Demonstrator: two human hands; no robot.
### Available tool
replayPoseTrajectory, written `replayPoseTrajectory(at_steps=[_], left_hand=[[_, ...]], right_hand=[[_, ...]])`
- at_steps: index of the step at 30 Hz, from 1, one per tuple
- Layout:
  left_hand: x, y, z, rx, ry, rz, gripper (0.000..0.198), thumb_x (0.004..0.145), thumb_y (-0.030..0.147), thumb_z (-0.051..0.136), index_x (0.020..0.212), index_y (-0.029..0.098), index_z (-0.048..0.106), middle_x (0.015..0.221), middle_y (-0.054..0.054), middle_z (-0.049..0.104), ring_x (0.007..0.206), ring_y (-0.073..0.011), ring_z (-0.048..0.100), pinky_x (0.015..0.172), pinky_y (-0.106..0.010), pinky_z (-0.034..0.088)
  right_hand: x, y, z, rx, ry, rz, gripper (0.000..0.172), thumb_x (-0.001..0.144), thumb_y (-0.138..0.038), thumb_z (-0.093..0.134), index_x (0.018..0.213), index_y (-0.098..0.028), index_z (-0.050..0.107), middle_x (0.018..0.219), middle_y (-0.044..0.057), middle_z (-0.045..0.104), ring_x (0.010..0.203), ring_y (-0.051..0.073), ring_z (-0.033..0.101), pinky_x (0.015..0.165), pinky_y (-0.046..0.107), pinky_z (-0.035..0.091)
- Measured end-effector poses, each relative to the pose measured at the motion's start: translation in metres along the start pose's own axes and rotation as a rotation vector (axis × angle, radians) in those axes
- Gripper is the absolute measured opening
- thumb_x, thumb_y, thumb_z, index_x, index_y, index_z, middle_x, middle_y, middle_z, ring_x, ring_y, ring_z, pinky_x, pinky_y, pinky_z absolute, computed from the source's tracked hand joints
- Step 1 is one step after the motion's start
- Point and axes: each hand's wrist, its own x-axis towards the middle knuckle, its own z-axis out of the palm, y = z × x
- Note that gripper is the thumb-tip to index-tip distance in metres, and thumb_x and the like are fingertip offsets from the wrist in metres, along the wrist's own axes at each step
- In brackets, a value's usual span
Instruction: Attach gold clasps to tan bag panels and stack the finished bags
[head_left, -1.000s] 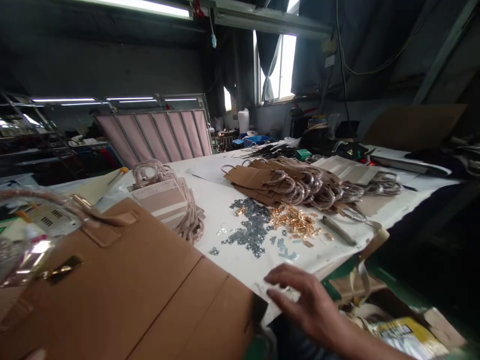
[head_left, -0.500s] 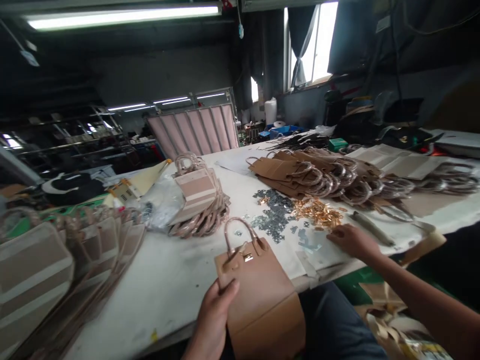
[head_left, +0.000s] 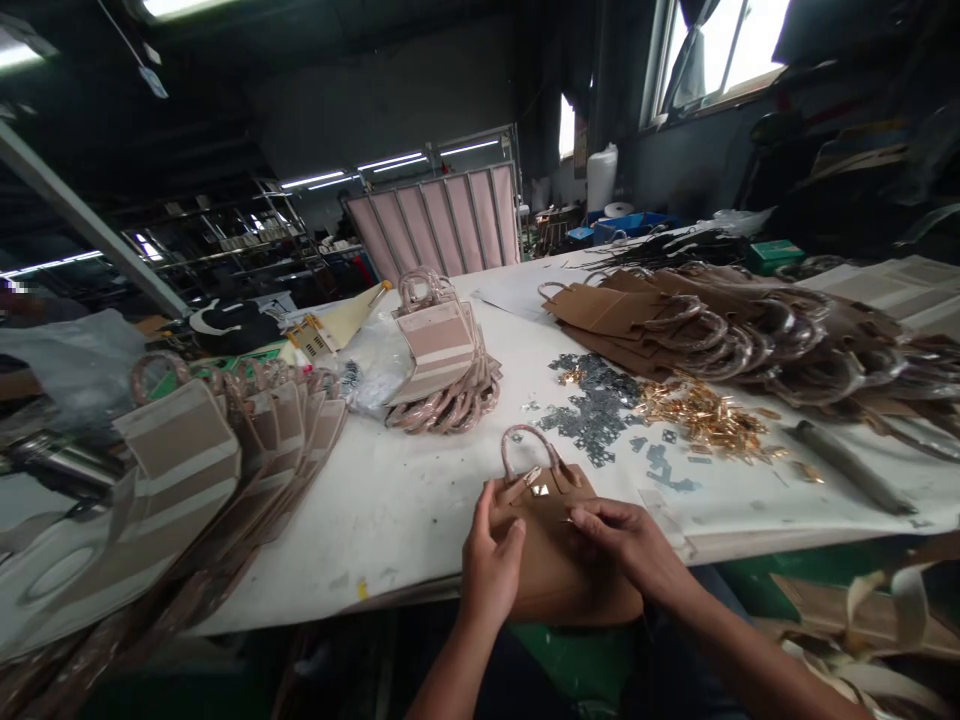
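Observation:
A brown handbag panel with a plastic-wrapped handle and a small gold clasp plate rests against the table's front edge. My left hand grips its left side, thumb over the front. Over the panel's right half, my right hand is closed in a pinch on a small thin metal piece, mostly hidden by the fingertips. Beyond the panel lie a pile of gold metal fittings and a spread of dark flat metal plates.
Stacked brown panels with wrapped handles lie at the right, behind a grey bar. Another stack stands mid-table, and more panels fan out at the left. A green box sits at the far right.
My right hand has come from beside the gold fittings to the panel, now pinching a small piece. My left hand still holds the panel's left side. The camera view has turned left.

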Motion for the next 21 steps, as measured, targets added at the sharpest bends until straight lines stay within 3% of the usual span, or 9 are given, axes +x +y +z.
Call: replayPoseTrajectory(at_steps=[2, 5, 9, 13, 16, 19, 21], left_hand=[[0.004, 0.006, -0.006, 0.102, -0.056, 0.040, 0.052, 0.088, 0.034, 0.067, 0.139, 0.027, 0.059, 0.137, -0.008, 0.067, 0.129, -0.0270, 0.061, 0.109, -0.038, 0.045], [0.011, 0.009, -0.010, 0.216, -0.042, 0.044, 0.021, 0.083, 0.030, 0.069, 0.103, 0.024, 0.066, 0.097, -0.002, 0.072, 0.092, -0.0228, 0.067, 0.086, -0.034, 0.050], [0.017, 0.003, -0.001, 0.148, 0.041, 0.057, 0.021, 0.077, 0.032, 0.074, 0.080, 0.022, 0.056, 0.080, 0.000, 0.063, 0.079, -0.0194, 0.061, 0.075, -0.029, 0.046], [0.012, 0.000, 0.008, -0.031, 0.107, 0.029, 0.028, 0.088, 0.046, 0.066, 0.083, 0.022, 0.051, 0.077, 0.001, 0.060, 0.074, -0.0182, 0.058, 0.071, -0.029, 0.046], [0.006, 0.001, 0.001, -0.129, 0.141, -0.035, 0.034, 0.092, 0.053, 0.060, 0.104, 0.021, 0.057, 0.091, -0.004, 0.067, 0.086, -0.0214, 0.063, 0.079, -0.032, 0.049], [0.002, 0.004, -0.013, -0.299, 0.107, -0.265, 0.057, 0.088, 0.052, 0.065, 0.134, 0.021, 0.051, 0.097, -0.007, 0.071, 0.089, -0.0234, 0.068, 0.077, -0.033, 0.051], [0.001, 0.006, -0.023, -0.437, -0.004, -0.417, 0.056, 0.085, 0.049, 0.068, 0.132, 0.021, 0.054, 0.096, -0.007, 0.073, 0.083, -0.0226, 0.070, 0.071, -0.032, 0.052]], right_hand=[[0.009, 0.008, 0.021, 0.057, -0.072, 0.005, 0.046, 0.085, -0.064, 0.076, 0.093, -0.019, 0.078, 0.070, 0.005, 0.072, 0.063, 0.021, 0.064, 0.060, 0.030, 0.052], [0.018, 0.024, 0.029, 0.077, -0.092, -0.005, 0.044, 0.084, -0.059, 0.079, 0.106, -0.021, 0.072, 0.077, 0.003, 0.070, 0.067, 0.021, 0.065, 0.060, 0.030, 0.053], [0.021, 0.041, 0.027, 0.058, -0.101, -0.043, 0.043, 0.087, -0.051, 0.079, 0.120, -0.025, 0.070, 0.090, 0.004, 0.071, 0.076, 0.023, 0.070, 0.067, 0.032, 0.057], [0.019, 0.041, 0.028, 0.004, -0.106, -0.039, 0.037, 0.089, -0.050, 0.076, 0.114, -0.024, 0.075, 0.084, 0.004, 0.071, 0.072, 0.023, 0.069, 0.063, 0.031, 0.056], [0.016, 0.036, 0.030, -0.112, -0.039, -0.102, 0.037, 0.088, -0.052, 0.075, 0.111, -0.023, 0.078, 0.090, 0.006, 0.074, 0.078, 0.024, 0.070, 0.071, 0.035, 0.058], [0.013, 0.033, 0.032, -0.198, 0.028, -0.136, 0.037, 0.089, -0.052, 0.074, 0.110, -0.022, 0.079, 0.094, 0.007, 0.076, 0.084, 0.027, 0.071, 0.079, 0.038, 0.059], [0.011, 0.034, 0.034, -0.209, 0.034, -0.110, 0.039, 0.090, -0.053, 0.072, 0.113, -0.021, 0.077, 0.091, 0.006, 0.076, 0.083, 0.027, 0.072, 0.078, 0.039, 0.060]])
